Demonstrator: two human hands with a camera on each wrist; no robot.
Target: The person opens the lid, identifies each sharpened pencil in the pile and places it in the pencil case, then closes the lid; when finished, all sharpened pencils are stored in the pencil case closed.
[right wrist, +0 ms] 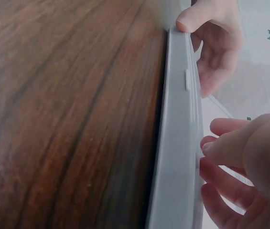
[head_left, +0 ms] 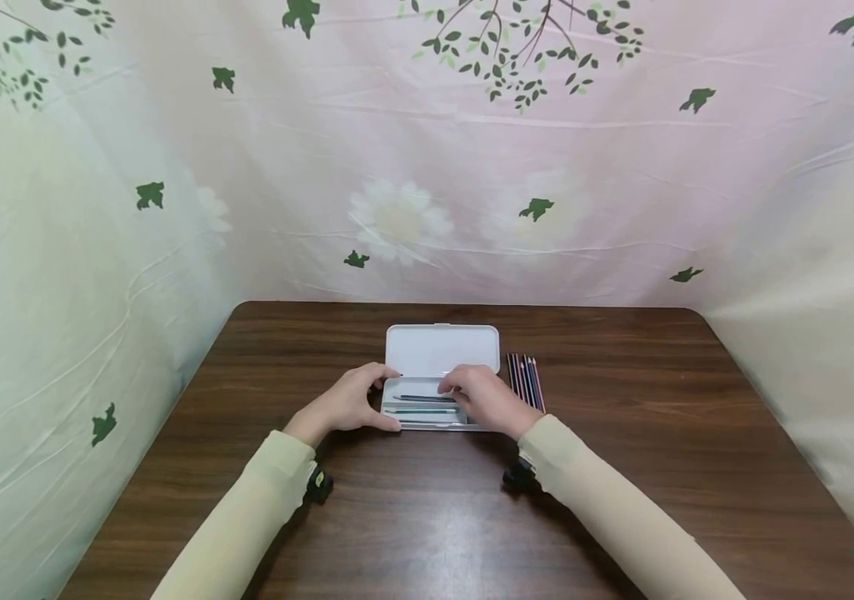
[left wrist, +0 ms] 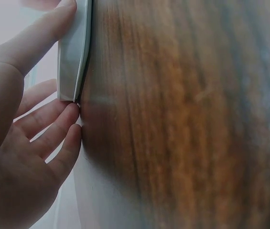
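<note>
A white pencil case (head_left: pixel 460 427) lies on the table with its lid (head_left: pixel 441 350) folded open to the back. My left hand (head_left: pixel 347 400) holds its left end, thumb at the front edge and fingers around the far corner; the left wrist view shows the fingertips at the case end (left wrist: pixel 70 71). My right hand (head_left: pixel 486 400) is over the right part of the case, pinching the right end of a dark pencil (head_left: pixel 419 398) with thumb and forefinger. A green pencil (head_left: pixel 419 411) lies in front of it inside the case. The right palm hides the case's right end.
Several colored pencils (head_left: pixel 526 379) lie side by side on the brown wooden table (head_left: pixel 621 467), just right of the case. A printed cloth (head_left: pixel 441 167) hangs behind the table and along both sides.
</note>
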